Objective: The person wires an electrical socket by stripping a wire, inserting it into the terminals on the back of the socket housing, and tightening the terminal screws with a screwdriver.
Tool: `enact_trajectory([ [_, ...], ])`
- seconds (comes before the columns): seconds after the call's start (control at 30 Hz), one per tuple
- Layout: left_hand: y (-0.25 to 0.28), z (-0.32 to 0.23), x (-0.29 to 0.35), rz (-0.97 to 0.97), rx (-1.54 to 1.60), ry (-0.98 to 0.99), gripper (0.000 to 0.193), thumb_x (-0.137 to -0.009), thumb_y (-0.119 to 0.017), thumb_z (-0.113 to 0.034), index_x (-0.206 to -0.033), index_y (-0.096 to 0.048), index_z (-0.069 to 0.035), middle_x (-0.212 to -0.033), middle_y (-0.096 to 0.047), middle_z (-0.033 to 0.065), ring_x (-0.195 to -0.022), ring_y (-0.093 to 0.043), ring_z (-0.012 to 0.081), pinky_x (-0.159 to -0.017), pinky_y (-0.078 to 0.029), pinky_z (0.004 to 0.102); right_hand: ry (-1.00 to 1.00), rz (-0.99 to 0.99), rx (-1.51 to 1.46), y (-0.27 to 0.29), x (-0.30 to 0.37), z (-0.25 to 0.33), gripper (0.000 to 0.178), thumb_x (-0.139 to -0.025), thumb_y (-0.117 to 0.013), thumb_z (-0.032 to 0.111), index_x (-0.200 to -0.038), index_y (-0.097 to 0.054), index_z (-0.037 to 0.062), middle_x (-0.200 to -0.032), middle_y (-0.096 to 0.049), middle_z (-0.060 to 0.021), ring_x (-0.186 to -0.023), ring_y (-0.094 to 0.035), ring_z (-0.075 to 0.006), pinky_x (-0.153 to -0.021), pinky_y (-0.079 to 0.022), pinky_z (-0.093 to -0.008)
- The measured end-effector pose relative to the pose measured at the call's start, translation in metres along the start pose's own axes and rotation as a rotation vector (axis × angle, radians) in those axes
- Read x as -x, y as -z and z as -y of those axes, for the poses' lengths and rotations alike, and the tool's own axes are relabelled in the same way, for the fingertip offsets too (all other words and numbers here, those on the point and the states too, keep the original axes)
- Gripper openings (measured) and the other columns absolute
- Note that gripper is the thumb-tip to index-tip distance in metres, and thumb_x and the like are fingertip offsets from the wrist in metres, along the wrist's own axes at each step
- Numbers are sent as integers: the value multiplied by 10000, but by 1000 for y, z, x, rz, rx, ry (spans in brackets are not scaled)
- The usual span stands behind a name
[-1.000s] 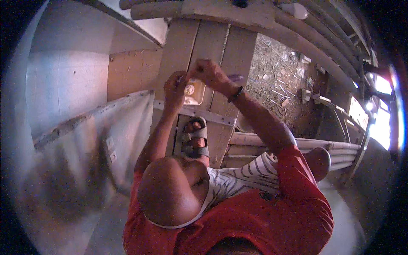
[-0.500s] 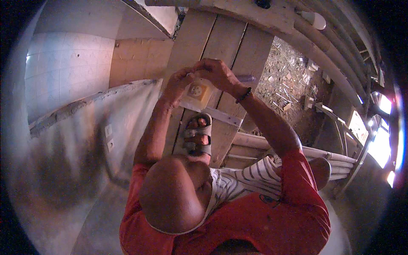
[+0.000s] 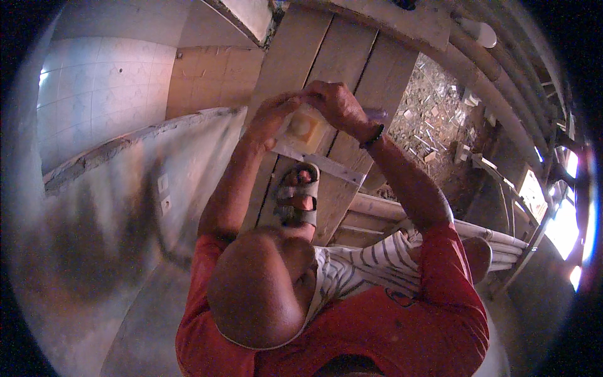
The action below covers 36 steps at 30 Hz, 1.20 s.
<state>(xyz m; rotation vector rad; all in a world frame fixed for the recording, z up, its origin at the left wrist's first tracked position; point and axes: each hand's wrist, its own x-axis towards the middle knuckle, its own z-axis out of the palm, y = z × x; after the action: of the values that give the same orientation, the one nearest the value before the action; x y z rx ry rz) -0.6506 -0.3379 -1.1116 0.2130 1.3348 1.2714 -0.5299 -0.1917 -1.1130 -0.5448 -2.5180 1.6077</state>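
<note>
My left hand (image 3: 274,116) and my right hand (image 3: 339,107) meet above a plank platform (image 3: 339,56), fingers bent and closed at their tips. What they pinch between them is too small and blurred to make out. Just below them is a squarish yellow-orange thing (image 3: 304,131) with a pale round middle, resting on or just over the planks; its kind is unclear. A purplish rod-like thing (image 3: 378,114) sticks out behind my right wrist, its other end hidden. My sandalled foot (image 3: 300,195) stands on the boards near a flat crosswise strip (image 3: 336,168).
A rough wall (image 3: 113,207) with a white switch plate (image 3: 164,193) rises at left. Rubble (image 3: 433,119) lies lower, past the platform's right edge. Wooden poles (image 3: 502,242) run beside my right leg. A light bulb (image 3: 480,31) is at upper right.
The view has shifted slightly, so the planks and wall sit a little farther right. My hands stay together, with the right one turned a little. The yellow-orange thing looks more blurred.
</note>
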Motion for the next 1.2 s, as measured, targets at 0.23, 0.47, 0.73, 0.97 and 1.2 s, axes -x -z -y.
enact_trajectory([
  [0.23,2,8,-2,-109,250,-107,333,-829,-644,-115,-1143,-547,-62,-994,-615,62,-903,-610,179,-780,-524,351,-198,-474,-194,17,6,6,181,-896,-605,176,-975,-665,24,-811,-669,-47,-736,-596,-101,-685,-498,-272],
  [0.47,-34,-50,41,-262,185,-280,383,-782,-586,8,-1155,-520,-43,-1030,-578,56,-944,-578,170,-828,-499,333,-213,-504,-668,3,38,40,180,-878,-643,170,-962,-665,12,-754,-650,-51,-654,-575,-91,-609,-471,-254],
  [0.73,-42,-63,65,-335,-91,-643,390,-777,-570,66,-1154,-528,-22,-1099,-558,64,-1013,-539,145,-925,-433,297,-114,-615,-466,9,54,77,122,-862,-667,98,-931,-671,-3,-749,-649,-49,-659,-578,-90,-593,-474,-246],
  [0.97,-50,-58,69,-388,-324,-962,345,-776,-566,88,-1105,-545,-13,-1184,-499,131,-1086,-517,208,-967,-417,336,-326,-301,-791,13,68,128,144,-867,-665,102,-967,-682,0,-732,-655,-41,-583,-588,-79,-492,-465,-231],
  [1.2,-60,-62,75,-466,-510,-1144,342,-759,-564,108,-1082,-551,-3,-1178,-466,159,-1130,-490,268,-950,-434,374,-410,-396,-1125,-3,55,137,189,-876,-668,151,-952,-672,-21,-744,-652,-36,-547,-547,-66,-461,-426,-209],
])
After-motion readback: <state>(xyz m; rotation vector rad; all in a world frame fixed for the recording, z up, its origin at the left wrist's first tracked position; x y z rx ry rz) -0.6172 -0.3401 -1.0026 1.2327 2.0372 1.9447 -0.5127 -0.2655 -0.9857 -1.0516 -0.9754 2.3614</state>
